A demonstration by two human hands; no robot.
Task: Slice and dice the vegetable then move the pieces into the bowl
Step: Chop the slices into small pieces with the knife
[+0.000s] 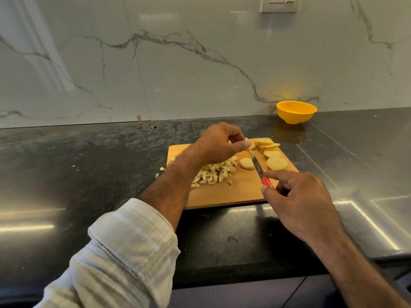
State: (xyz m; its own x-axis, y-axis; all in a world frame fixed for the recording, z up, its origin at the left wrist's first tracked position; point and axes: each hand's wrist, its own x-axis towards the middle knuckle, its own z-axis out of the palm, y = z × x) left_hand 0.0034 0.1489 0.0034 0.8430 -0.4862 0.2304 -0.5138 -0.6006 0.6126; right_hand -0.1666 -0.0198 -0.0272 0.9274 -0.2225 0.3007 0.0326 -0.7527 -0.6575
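A wooden cutting board [235, 192] lies on the dark counter. On it is a heap of diced pale vegetable pieces [214, 172] under my left forearm, and round slices [277, 162] lie along its right side, with one slice [246, 163] near the middle. My left hand [219, 143] hovers over the board's far edge and pinches a small piece at the knife tip. My right hand [298, 201] grips the red handle of a small knife [258, 167], whose blade points away toward the left hand. A yellow bowl [296, 111] stands empty at the back right by the wall.
A few stray diced bits [162, 169] lie on the counter just left of the board. The black stone counter [89, 165] runs left and right, with a marble backsplash [178, 63] behind. A wall socket [279, 3] sits at the top.
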